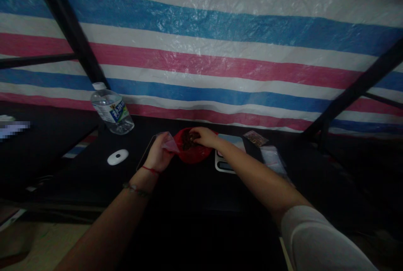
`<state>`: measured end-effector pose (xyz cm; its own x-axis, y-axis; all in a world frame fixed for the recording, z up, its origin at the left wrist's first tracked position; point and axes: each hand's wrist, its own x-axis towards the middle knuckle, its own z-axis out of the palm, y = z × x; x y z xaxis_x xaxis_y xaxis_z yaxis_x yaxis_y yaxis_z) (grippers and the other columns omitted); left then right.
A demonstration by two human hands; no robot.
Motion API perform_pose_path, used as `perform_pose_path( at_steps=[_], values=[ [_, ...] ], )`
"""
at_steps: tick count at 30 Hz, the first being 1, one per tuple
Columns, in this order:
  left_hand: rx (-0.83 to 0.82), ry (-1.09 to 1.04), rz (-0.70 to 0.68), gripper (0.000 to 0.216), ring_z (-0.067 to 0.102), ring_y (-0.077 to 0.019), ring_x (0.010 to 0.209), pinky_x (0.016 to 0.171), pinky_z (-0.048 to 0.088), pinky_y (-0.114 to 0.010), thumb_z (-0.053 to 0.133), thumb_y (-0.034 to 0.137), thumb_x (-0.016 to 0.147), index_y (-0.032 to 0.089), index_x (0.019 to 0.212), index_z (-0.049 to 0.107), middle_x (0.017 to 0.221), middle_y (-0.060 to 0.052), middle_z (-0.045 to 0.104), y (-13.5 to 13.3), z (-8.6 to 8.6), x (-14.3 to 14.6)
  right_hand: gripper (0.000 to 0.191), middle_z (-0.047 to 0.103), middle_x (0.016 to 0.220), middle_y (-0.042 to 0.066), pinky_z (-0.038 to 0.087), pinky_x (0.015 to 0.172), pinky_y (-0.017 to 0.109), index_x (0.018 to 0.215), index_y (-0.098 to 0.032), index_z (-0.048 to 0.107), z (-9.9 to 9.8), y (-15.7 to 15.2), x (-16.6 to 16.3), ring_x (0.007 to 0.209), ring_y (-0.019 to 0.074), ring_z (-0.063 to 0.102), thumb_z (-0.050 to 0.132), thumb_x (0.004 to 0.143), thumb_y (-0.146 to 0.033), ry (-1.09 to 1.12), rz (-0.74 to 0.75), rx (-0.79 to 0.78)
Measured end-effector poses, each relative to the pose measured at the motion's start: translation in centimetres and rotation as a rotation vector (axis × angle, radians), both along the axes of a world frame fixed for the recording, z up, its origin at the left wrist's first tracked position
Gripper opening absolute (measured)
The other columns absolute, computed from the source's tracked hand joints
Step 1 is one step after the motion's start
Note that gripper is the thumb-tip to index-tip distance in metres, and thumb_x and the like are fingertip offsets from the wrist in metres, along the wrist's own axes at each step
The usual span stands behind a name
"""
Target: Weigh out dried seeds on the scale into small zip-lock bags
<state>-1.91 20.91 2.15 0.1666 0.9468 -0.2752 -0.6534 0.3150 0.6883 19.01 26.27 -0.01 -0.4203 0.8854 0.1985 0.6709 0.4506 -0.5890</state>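
A: What is the left hand gripping?
B: A clear plastic bag, pinched between thumb and fingers, near the centre of the frame; its edge meets the rim of a red container.
A: And the right hand?
B: Its fingertips dip into the brown bits inside that container. I can't tell whether they are closed on any.
A: What lies just around them?
B: A white scale right of centre, partly behind the right forearm. Beyond it, a small filled packet and some flat clear bags.
A: Further out?
B: Left of centre, a white oval object on the black table, with a plastic bottle above it; striped sheeting fills the top.
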Motion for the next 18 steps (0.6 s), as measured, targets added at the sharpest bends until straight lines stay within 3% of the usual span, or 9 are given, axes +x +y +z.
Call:
perform_pose_path(
  at_steps=[3,6,12,18],
  values=[
    [-0.083,0.012,-0.024,0.018,0.061,-0.0149,0.055,0.051,0.048,-0.026,0.048,0.026,0.088,0.019,0.073,0.055,0.062,0.002,0.062,-0.3,-0.3,0.2,0.036,0.071,0.111,0.009,0.046,0.092,0.031,0.107,-0.018,0.069,0.6,0.0,-0.4,0.103,0.0225,0.065,0.064,0.074,-0.006,-0.231,0.055,0.062],
    [-0.103,-0.029,-0.043,0.020,0.063,-0.0168,0.057,0.053,0.050,-0.029,0.046,0.030,0.089,0.019,0.075,0.055,0.063,0.001,0.063,0.0,-0.7,0.6,0.035,0.072,0.110,0.009,0.046,0.088,0.029,0.109,-0.018,0.070,0.9,-0.3,-1.3,0.102,0.0229,0.065,0.059,0.077,-0.006,-0.322,0.080,0.054],
    [-0.090,-0.146,-0.099,0.031,0.064,-0.0190,0.062,0.058,0.052,-0.032,0.038,0.036,0.091,0.018,0.073,0.057,0.070,-0.005,0.067,0.2,-0.6,1.2,0.030,0.071,0.108,0.010,0.045,0.079,0.027,0.107,-0.016,0.069,0.8,-0.8,-3.1,0.095,0.0219,0.066,0.060,0.079,-0.011,-0.272,0.095,0.043],
    [-0.043,-0.257,-0.025,0.036,0.061,-0.0167,0.059,0.057,0.050,-0.028,0.032,0.031,0.094,0.020,0.068,0.055,0.055,-0.002,0.057,-0.7,0.8,2.0,0.013,0.068,0.101,0.012,0.044,0.077,0.028,0.088,-0.013,0.072,-0.1,-0.3,-3.5,0.086,0.0195,0.062,0.066,0.077,-0.017,-0.226,0.078,0.090]
  ],
)
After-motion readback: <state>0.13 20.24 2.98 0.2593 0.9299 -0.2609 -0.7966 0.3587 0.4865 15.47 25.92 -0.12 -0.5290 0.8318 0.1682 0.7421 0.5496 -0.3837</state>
